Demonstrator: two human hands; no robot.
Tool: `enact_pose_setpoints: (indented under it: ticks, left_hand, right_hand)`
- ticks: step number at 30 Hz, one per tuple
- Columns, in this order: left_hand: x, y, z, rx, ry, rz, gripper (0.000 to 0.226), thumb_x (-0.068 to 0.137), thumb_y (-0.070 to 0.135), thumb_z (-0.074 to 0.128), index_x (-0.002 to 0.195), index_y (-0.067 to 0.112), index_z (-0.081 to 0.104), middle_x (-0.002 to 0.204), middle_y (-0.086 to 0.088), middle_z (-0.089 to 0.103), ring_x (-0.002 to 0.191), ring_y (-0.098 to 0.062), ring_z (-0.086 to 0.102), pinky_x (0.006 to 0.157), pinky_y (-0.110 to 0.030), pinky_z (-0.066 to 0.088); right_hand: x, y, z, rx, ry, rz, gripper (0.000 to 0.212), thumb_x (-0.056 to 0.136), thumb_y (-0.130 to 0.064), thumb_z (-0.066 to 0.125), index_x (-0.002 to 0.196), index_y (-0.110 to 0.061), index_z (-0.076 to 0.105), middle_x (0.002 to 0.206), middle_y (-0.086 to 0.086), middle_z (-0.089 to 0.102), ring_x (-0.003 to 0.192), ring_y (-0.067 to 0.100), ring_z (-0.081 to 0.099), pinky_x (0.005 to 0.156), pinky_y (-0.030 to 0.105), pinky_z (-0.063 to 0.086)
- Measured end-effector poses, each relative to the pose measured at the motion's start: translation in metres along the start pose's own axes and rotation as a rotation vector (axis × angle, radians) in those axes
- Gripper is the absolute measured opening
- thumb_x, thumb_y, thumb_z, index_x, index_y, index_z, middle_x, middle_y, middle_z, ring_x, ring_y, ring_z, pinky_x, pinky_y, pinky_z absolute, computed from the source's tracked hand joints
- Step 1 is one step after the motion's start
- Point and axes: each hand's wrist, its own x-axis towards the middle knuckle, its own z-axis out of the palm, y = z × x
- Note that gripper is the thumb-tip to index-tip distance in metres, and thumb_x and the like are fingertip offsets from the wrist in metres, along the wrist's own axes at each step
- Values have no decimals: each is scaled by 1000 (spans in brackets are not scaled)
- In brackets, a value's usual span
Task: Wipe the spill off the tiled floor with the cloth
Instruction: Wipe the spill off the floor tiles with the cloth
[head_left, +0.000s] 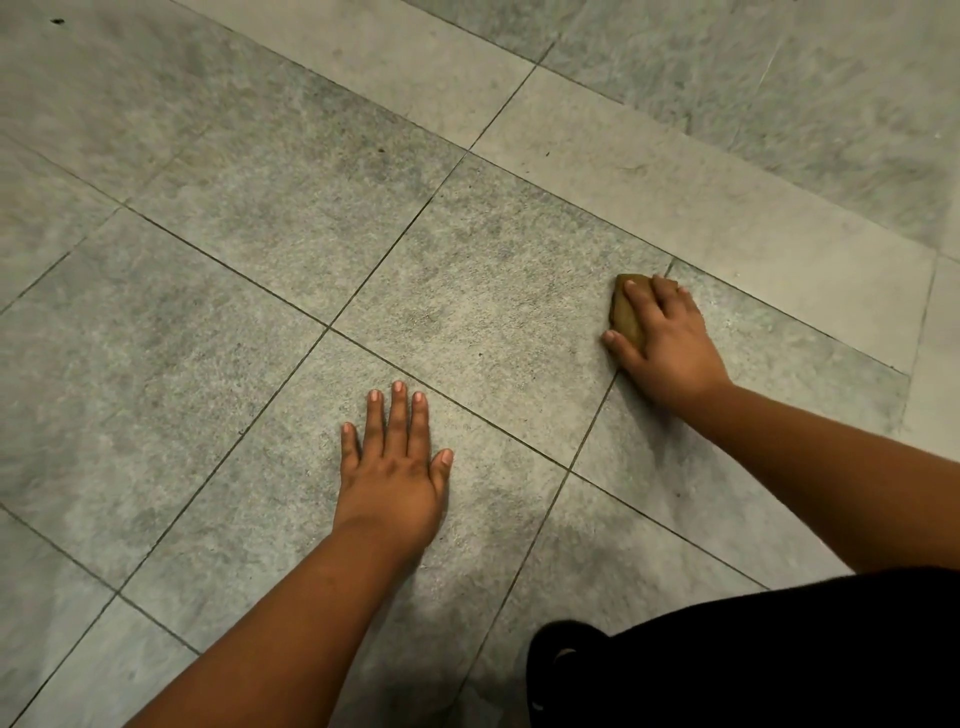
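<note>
A small olive-brown cloth lies bunched on the grey tiled floor at the right, near a tile joint. My right hand covers most of it, fingers curled over its top and thumb along its near side, pressing it to the floor. My left hand lies flat on a tile near the middle, fingers straight and spread, holding nothing. No spill shows plainly on the mottled tiles; a slightly darker patch sits left of the cloth.
A band of lighter tiles runs diagonally beyond the cloth, with more grey floor behind it. My dark clothing fills the lower right corner. A small dark speck lies at the far upper left.
</note>
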Motion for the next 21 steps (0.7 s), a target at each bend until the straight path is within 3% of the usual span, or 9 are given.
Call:
enact_pose_setpoints:
  ticks: [3,8,11,13,17,21]
  left_hand:
    - [0,0,1,-5,5,-1,67,92,50,-9,148,19,-31,153,-2,-42,138,-22,-42,117,-49,-18]
    - [-1,0,1,-6,2,4,66,93,50,-9,147,19,-32,151,-2,-44,137,-22,-43,117,-49,-18]
    - [-1,0,1,-12,7,7,67,92,50,-9,147,19,-32,152,-2,-43,137,-22,-43,117,-48,-19]
    - [-1,0,2,4,7,6,67,92,50,-9,147,19,-31,152,-2,-43,137,-22,-43,117,-48,-19]
    - [0,-1,3,-4,13,4,68,90,52,-11,148,20,-30,153,-2,-41,137,-20,-43,117,-48,-19]
    - [-1,0,1,-6,-1,-5,69,91,52,-10,148,20,-29,153,-1,-41,137,-20,-43,116,-47,-21]
  right_hand:
    - [-25,-16,5,23,2,-13,74,95,-63,40,157,-31,14,165,8,9,151,33,0,122,50,9]
    - [-116,-42,30,11,-110,-229,75,92,-70,30,156,-34,15,165,-1,0,152,27,-9,120,42,-2]
    - [-147,-36,42,-24,-109,-379,69,96,-63,36,153,-25,32,164,9,18,152,31,3,123,44,10]
    - [-138,-23,41,-40,-119,-402,68,98,-61,35,154,-23,31,163,11,21,152,31,7,122,49,17]
    - [-80,2,23,-42,-17,-209,72,96,-66,29,156,-27,21,163,12,15,151,34,8,122,52,13]
    - [-19,24,-1,35,31,71,72,95,-61,41,156,-31,17,164,10,11,150,36,6,122,52,12]
